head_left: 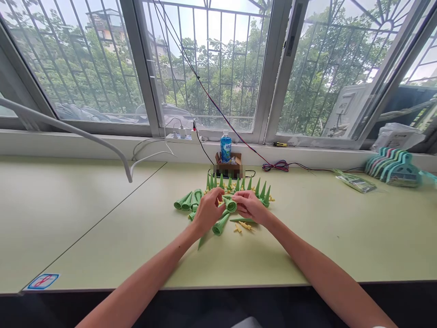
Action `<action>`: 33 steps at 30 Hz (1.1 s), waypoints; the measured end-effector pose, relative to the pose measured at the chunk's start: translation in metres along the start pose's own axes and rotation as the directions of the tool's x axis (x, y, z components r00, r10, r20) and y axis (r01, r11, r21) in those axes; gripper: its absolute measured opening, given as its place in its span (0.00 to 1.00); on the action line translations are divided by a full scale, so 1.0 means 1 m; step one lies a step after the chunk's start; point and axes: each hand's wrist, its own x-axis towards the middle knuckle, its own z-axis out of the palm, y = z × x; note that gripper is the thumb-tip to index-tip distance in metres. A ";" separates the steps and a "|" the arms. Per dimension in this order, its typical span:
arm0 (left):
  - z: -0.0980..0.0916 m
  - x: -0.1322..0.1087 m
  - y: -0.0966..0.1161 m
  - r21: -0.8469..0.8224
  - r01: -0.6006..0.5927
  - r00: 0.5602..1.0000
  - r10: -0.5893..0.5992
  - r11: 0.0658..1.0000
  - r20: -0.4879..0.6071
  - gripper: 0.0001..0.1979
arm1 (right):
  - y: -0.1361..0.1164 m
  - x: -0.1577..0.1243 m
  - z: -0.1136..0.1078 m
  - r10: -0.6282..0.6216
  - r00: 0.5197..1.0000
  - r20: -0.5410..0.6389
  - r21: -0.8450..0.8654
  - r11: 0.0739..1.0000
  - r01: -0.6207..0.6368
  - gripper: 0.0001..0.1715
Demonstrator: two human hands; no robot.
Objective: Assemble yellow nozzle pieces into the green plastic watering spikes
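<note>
A hollow green plastic spike (231,206) is between my hands, its round open end turned towards me. My left hand (209,209) has its fingers curled at the narrow side of this spike. At its right side my right hand (251,206) has thumb and fingers pinched together; what they hold is hidden. Another green spike (221,224) lies just below the hands, and several more spikes (186,202) lie to the left. A row of upright green spikes (258,187) stands behind my hands. Small yellow plastic fittings (246,226) lie in front of my right hand.
Behind the spikes, a bottle of blue liquid (226,148) stands at a cardboard box (238,157). A coiled cable (276,166) lies along the back of the table (341,241). Hangers (392,166) and a flat package (355,181) are at the right. A white curved arm (85,130) reaches in from the left.
</note>
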 end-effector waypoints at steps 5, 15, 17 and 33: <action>-0.004 0.002 0.006 -0.083 0.189 0.982 -0.191 0.978 -0.010 0.10 | -0.001 -0.004 0.005 -0.070 0.995 0.076 -0.150 0.985 0.081 0.15; 0.001 0.004 0.006 -0.399 0.326 0.941 -0.335 0.857 0.048 0.18 | 0.002 -0.004 0.009 -0.191 0.980 0.057 -0.381 0.903 0.198 0.20; 0.002 0.004 0.006 -0.444 0.352 0.930 -0.362 0.824 0.065 0.19 | 0.004 -0.002 0.008 -0.224 0.974 0.041 -0.423 0.879 0.220 0.20; -0.003 0.006 0.010 -0.490 0.514 0.857 -0.438 0.704 0.270 0.31 | 0.004 -0.003 0.012 -0.511 0.857 0.062 -0.772 0.520 0.365 0.19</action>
